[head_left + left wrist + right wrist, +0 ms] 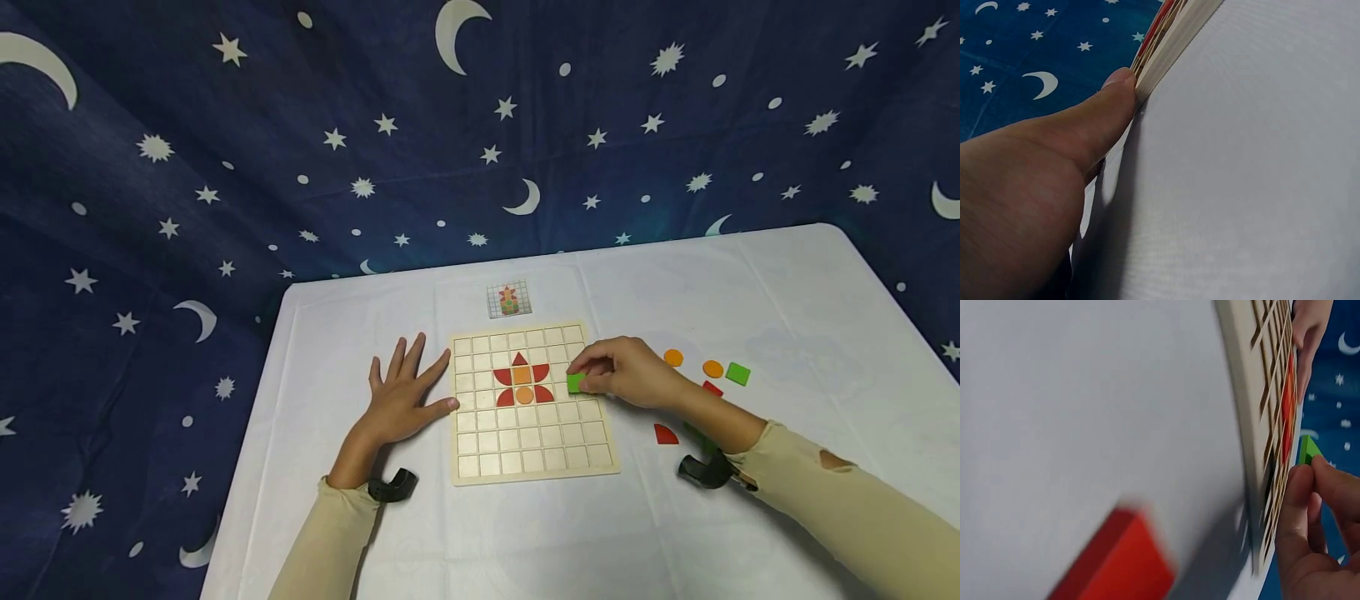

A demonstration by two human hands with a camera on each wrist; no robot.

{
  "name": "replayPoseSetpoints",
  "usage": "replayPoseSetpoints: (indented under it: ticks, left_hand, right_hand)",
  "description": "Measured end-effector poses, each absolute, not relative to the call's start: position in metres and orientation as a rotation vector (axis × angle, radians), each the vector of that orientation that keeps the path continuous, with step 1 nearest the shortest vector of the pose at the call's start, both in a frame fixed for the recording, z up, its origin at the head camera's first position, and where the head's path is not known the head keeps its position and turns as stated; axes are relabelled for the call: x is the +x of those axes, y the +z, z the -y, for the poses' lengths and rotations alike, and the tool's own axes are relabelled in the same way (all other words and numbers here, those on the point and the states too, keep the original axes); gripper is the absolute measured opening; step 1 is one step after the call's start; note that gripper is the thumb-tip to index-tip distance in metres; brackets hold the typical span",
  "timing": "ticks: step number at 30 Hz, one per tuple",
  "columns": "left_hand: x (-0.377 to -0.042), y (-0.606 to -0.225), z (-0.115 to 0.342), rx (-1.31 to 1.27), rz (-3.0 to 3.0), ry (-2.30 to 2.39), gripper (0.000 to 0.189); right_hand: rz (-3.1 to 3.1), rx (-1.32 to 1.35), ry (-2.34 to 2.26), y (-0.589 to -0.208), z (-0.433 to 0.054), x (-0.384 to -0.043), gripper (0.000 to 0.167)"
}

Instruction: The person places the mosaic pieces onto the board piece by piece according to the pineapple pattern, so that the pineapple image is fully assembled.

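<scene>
Pinching green tile (575, 382), right hand (626, 372) fingertips, over board (531, 468)

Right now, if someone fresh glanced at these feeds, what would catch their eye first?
Probably the red and orange flower pattern on the wooden grid board at the middle of the white table. Next, the right hand pinching a green piece over the board's right side, while the left hand lies flat against its left edge.

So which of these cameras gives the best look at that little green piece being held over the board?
The head view: the green piece shows whole, pinched by the right hand over the wooden board, right of the red and orange pattern. The right wrist view catches only its edge at the fingertips. The left wrist view misses it.
</scene>
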State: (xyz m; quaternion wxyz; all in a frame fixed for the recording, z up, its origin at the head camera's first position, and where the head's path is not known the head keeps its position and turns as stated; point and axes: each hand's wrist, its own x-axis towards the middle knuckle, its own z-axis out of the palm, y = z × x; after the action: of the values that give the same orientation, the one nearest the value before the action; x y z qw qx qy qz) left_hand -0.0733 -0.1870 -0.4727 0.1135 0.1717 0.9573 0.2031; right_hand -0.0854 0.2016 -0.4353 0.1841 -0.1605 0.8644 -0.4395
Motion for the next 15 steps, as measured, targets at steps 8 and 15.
replayPoseSetpoints:
  ticks: [8,15]
  left_hand:
    - [-0.074,-0.473,0.187,0.502,-2.805,0.594,0.082]
    - [-0.074,-0.473,0.187,0.501,-2.804,0.598,0.083]
  right_hand:
    - [-2.406,-0.459,-1.261,-0.437,-0.167,-0.078,0.016]
    - [-2.41,-0.501,-1.284,-0.441,-0.146,-0.073,0.012]
